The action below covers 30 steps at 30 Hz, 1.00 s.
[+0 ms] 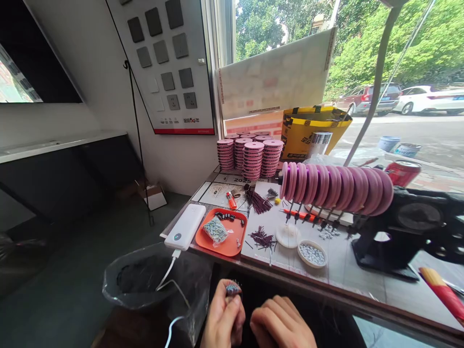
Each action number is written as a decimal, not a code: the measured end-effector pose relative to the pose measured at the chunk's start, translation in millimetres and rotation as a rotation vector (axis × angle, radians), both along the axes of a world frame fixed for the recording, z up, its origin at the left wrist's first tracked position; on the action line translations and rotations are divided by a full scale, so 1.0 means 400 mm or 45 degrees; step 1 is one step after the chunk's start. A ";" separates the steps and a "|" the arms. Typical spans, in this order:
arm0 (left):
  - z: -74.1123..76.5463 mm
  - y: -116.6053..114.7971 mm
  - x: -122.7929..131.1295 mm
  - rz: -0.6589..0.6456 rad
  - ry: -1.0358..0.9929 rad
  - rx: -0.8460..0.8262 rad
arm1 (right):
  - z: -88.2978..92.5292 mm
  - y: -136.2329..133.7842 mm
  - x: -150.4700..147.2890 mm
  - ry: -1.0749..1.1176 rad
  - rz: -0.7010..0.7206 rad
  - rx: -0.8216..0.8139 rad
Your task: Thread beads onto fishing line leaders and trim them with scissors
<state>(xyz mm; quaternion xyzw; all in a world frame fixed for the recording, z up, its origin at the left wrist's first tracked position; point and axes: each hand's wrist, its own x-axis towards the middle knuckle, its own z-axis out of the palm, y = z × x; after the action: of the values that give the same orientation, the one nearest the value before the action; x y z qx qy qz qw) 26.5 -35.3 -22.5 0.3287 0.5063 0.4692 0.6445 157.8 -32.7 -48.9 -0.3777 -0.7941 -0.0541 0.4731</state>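
Observation:
Both hands are low at the bottom of the view, below the table's near edge. My left hand [223, 319] is closed in a pinch on a small dark beaded piece [232, 289] held upright at its fingertips. My right hand [281, 324] sits beside it with fingers curled; what it holds, if anything, is hidden. On the table [362, 275] ahead lie an orange tray [232, 244] with a bag of small parts, purple threads [261, 238], a small white dish of beads [311, 253] and a round white lid [287, 235].
A row of pink spools [335, 187] hangs on a black machine [406, 232] at right. Stacks of pink spools [250, 157] stand at the back by a yellow bag [308, 128]. A white power bank [185, 226] with cable lies at left, above a black-lined bin [145, 280]. Red can [402, 172] at right.

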 end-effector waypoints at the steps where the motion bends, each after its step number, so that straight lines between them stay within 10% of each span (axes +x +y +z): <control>1: -0.002 -0.002 0.002 0.011 0.022 0.011 | -0.003 0.001 0.001 -0.004 0.001 0.004; 30: 0.009 -0.008 0.013 0.087 0.059 0.027 | -0.002 0.006 -0.002 -0.001 0.035 -0.038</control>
<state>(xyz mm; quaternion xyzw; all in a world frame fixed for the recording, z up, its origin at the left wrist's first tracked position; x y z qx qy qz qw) 31.6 -38.3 -19.0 0.3288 0.5270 0.4887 0.6126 157.2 -30.4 -49.6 -0.3738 -0.8002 -0.0357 0.4677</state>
